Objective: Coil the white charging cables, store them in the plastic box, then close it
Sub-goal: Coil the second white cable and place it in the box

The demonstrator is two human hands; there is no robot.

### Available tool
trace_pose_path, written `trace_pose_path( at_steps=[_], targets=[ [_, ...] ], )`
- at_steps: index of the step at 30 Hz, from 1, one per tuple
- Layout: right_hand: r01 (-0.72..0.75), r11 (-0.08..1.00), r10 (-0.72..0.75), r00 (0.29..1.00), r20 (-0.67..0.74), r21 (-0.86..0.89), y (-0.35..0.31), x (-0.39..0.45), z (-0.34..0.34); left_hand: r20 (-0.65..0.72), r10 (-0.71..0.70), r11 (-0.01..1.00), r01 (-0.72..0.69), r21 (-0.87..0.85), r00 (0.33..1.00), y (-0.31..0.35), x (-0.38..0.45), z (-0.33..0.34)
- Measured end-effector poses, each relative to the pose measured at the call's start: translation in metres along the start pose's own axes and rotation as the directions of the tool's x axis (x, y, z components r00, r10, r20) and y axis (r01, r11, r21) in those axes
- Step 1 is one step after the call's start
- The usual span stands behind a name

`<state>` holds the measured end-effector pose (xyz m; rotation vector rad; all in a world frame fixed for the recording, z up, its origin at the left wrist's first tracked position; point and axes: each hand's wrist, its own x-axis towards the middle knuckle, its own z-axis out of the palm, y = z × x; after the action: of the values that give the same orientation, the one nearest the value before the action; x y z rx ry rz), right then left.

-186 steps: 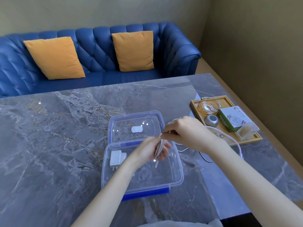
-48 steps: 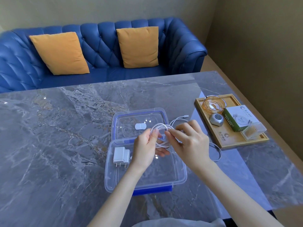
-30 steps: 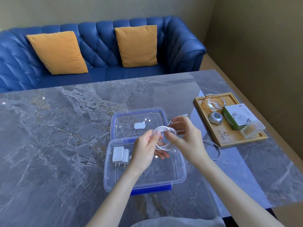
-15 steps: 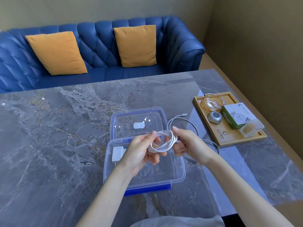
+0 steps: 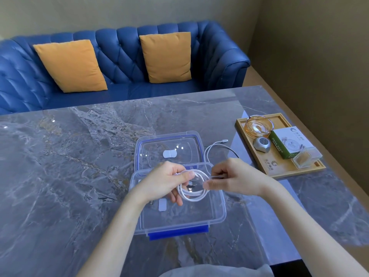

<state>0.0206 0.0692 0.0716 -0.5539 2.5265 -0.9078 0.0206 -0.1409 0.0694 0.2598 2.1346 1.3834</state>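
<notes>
A clear plastic box (image 5: 216, 213) with a blue front latch stands open on the marble table, its lid (image 5: 169, 145) folded back behind it. Above the box my left hand (image 5: 165, 181) pinches a round coil of white charging cable (image 5: 192, 194). My right hand (image 5: 233, 178) grips the same cable at the coil's right side. The cable's loose end (image 5: 216, 145) trails behind my right hand onto the table, ending in a connector. A white charger plug (image 5: 162, 204) lies in the box, mostly hidden under my left hand.
A wooden tray (image 5: 265, 163) at the right holds a glass ashtray (image 5: 258, 125), a grey round device (image 5: 261, 143), a green-and-white carton (image 5: 289, 143) and a small clear box (image 5: 306, 159). A blue sofa (image 5: 123, 62) with orange cushions stands behind the table.
The coil has grown over the last seconds and now hangs lower and rounder over the box. My right hand has slid to the coil's right edge, drawing in more loose cable.
</notes>
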Motion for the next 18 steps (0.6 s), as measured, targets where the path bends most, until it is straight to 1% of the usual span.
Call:
trace_pose_path(
  at_steps=[1, 2, 3, 4, 6, 7, 9, 13, 15, 18],
  targets=[
    [-0.012, 0.999, 0.009, 0.998, -0.057, -0.049, 0.001, 0.001, 0.004, -0.061, 0.007, 1.000, -0.006, 0.005, 0.998, -0.003, 0.001, 0.003],
    [-0.030, 0.998, 0.024, 0.994, -0.106, -0.054, 0.003, 0.002, 0.008, -0.111, 0.013, 1.000, -0.013, -0.003, 0.994, -0.005, 0.002, 0.006],
    [-0.050, 0.999, 0.048, 0.989, -0.141, -0.012, 0.006, 0.003, 0.011, -0.146, 0.010, 1.000, -0.014, -0.026, 0.989, -0.008, 0.004, 0.009],
    [-0.068, 0.995, 0.080, 0.985, -0.156, 0.076, 0.008, 0.004, 0.014, -0.164, -0.004, 0.998, -0.007, -0.068, 0.986, -0.011, 0.004, 0.011],
    [-0.088, 0.964, 0.122, 0.985, -0.124, 0.252, 0.014, 0.006, 0.018, -0.154, -0.046, 0.985, 0.019, -0.174, 0.987, -0.016, 0.006, 0.014],
    [-0.086, 0.954, 0.120, 0.987, -0.103, 0.287, 0.017, 0.007, 0.020, -0.137, -0.063, 0.975, 0.032, -0.218, 0.989, -0.019, 0.006, 0.016],
    [-0.069, 0.949, 0.099, 0.992, -0.083, 0.308, 0.021, 0.009, 0.027, -0.123, -0.092, 0.958, 0.054, -0.283, 0.988, -0.025, 0.007, 0.020],
    [-0.084, 0.922, 0.130, 0.987, -0.098, 0.377, 0.024, 0.010, 0.041, -0.190, -0.141, 0.910, 0.052, -0.410, 0.972, -0.040, 0.006, 0.024],
    [-0.118, 0.886, 0.181, 0.978, -0.101, 0.449, 0.024, 0.011, 0.048, -0.217, -0.140, 0.897, 0.031, -0.440, 0.966, -0.045, 0.004, 0.025],
    [-0.158, 0.815, 0.234, 0.970, -0.069, 0.558, 0.024, 0.011, 0.054, -0.280, -0.145, 0.894, 0.004, -0.449, 0.949, -0.050, 0.003, 0.031]
  ],
)
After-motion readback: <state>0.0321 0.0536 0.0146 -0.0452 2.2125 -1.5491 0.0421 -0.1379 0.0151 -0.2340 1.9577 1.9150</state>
